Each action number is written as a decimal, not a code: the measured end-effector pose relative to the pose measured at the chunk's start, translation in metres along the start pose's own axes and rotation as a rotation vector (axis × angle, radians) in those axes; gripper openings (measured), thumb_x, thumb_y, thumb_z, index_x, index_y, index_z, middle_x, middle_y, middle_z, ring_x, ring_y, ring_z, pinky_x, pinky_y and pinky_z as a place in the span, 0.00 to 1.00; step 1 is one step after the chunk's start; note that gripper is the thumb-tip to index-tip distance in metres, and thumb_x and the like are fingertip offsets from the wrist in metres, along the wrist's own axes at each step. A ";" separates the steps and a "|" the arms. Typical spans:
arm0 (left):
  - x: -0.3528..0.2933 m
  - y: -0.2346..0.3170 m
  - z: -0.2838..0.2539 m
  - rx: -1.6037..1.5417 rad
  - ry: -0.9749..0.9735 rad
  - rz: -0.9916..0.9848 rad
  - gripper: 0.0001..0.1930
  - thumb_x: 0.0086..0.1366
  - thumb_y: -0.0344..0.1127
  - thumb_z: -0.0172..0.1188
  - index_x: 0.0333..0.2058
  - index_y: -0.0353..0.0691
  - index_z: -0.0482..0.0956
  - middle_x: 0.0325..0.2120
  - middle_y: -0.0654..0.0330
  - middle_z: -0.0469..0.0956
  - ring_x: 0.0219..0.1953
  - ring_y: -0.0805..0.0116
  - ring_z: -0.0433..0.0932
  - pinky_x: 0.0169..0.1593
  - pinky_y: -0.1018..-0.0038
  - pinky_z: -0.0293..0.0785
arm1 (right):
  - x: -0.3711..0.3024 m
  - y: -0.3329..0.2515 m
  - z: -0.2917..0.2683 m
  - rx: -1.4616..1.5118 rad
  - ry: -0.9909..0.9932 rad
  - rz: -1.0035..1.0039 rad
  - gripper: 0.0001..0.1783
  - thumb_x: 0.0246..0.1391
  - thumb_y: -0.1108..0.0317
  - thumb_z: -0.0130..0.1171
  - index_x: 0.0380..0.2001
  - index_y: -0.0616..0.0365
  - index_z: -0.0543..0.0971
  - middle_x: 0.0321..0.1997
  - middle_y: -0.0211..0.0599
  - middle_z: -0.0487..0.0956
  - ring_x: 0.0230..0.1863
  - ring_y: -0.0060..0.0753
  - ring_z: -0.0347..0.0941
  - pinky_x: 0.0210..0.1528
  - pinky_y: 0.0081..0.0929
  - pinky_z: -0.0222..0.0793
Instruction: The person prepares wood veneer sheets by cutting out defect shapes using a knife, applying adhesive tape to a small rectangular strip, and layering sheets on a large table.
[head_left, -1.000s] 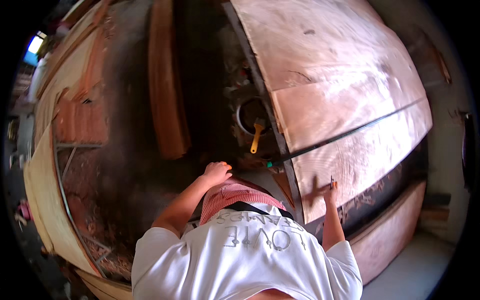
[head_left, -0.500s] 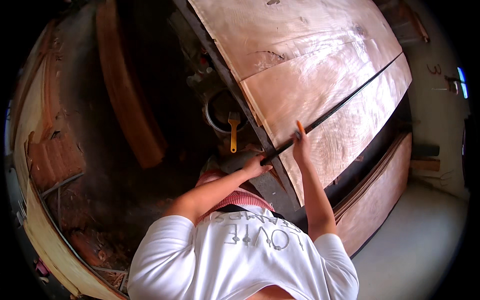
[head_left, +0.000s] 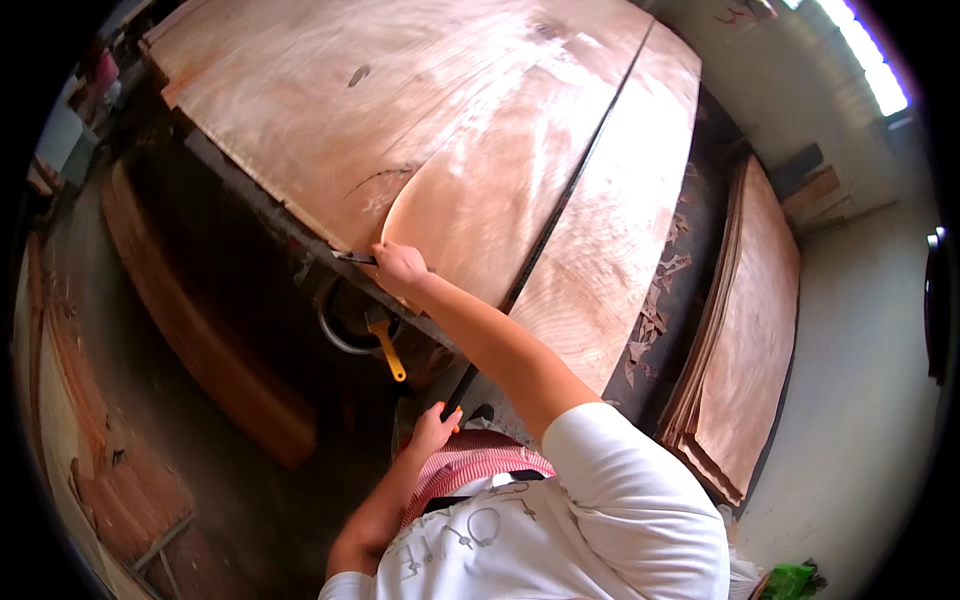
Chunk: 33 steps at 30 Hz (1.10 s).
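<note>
Thin reddish veneer sheets [head_left: 420, 120] lie over a big work table. A long dark straightedge [head_left: 575, 190] runs across them toward me. My right hand [head_left: 400, 266] reaches forward to the near edge of a curved veneer piece [head_left: 480, 210] and grips a small dark blade [head_left: 354, 258] pointing left. My left hand [head_left: 434, 428] sits lower, closed around the straightedge's near end below the table edge, with a small orange bit at its fingers.
A round bucket [head_left: 335, 335] with a yellow-handled brush [head_left: 386, 350] hangs under the table edge. A veneer stack [head_left: 745, 320] lies on the floor at right, with scraps [head_left: 655, 300] beside it. Long boards [head_left: 205, 345] lie at left.
My right hand left the straightedge and moved left to the veneer's near edge with the blade. My left hand slid down to the straightedge's near end. The view swung right.
</note>
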<state>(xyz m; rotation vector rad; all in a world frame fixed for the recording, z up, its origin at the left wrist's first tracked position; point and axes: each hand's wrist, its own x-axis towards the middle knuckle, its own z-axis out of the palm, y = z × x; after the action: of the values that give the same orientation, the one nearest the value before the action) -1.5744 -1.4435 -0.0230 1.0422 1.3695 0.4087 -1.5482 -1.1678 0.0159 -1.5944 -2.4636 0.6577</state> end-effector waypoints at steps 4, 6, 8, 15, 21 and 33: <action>-0.004 0.005 0.025 0.065 -0.067 -0.087 0.18 0.57 0.45 0.51 0.34 0.32 0.71 0.17 0.57 0.76 0.20 0.67 0.75 0.25 0.73 0.68 | -0.099 0.082 -0.048 0.332 0.291 0.113 0.09 0.49 0.68 0.50 0.35 0.55 0.74 0.29 0.43 0.75 0.34 0.43 0.72 0.35 0.33 0.67; -0.003 -0.006 0.040 0.158 -0.054 -0.096 0.21 0.58 0.46 0.51 0.39 0.31 0.70 0.17 0.56 0.76 0.19 0.68 0.75 0.25 0.74 0.69 | -0.165 0.124 -0.069 0.617 0.400 0.269 0.11 0.49 0.73 0.51 0.38 0.57 0.73 0.32 0.38 0.76 0.32 0.30 0.72 0.36 0.25 0.66; -0.002 -0.007 0.064 0.143 -0.116 -0.076 0.25 0.59 0.47 0.51 0.45 0.30 0.66 0.18 0.56 0.77 0.19 0.68 0.75 0.25 0.74 0.70 | -0.249 0.216 -0.064 0.868 0.521 0.232 0.07 0.47 0.81 0.48 0.32 0.64 0.72 0.27 0.30 0.72 0.30 0.22 0.68 0.35 0.19 0.64; -0.003 -0.024 0.100 0.339 0.042 -0.076 0.29 0.57 0.50 0.51 0.47 0.28 0.65 0.24 0.50 0.78 0.36 0.54 0.76 0.41 0.66 0.69 | -0.481 0.293 -0.023 0.566 0.551 0.884 0.13 0.54 0.66 0.48 0.20 0.61 0.74 0.19 0.30 0.75 0.25 0.20 0.70 0.30 0.22 0.64; -0.014 0.015 0.112 0.571 0.218 0.119 0.19 0.57 0.49 0.50 0.30 0.35 0.69 0.17 0.54 0.75 0.28 0.52 0.75 0.34 0.61 0.68 | -0.523 0.275 0.021 0.824 0.530 0.859 0.10 0.55 0.69 0.47 0.25 0.63 0.74 0.23 0.32 0.76 0.28 0.20 0.71 0.34 0.19 0.66; 0.024 0.041 0.073 0.403 0.116 0.035 0.18 0.58 0.47 0.51 0.30 0.34 0.70 0.15 0.57 0.74 0.18 0.64 0.75 0.23 0.70 0.70 | -0.496 0.230 0.045 0.814 0.379 0.835 0.10 0.54 0.68 0.49 0.30 0.62 0.76 0.23 0.32 0.76 0.27 0.22 0.72 0.32 0.21 0.67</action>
<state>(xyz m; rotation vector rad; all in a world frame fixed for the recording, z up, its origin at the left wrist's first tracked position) -1.4883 -1.4300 -0.0144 1.3898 1.5782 0.2242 -1.1576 -1.5449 -0.0626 -2.0166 -0.9632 1.1134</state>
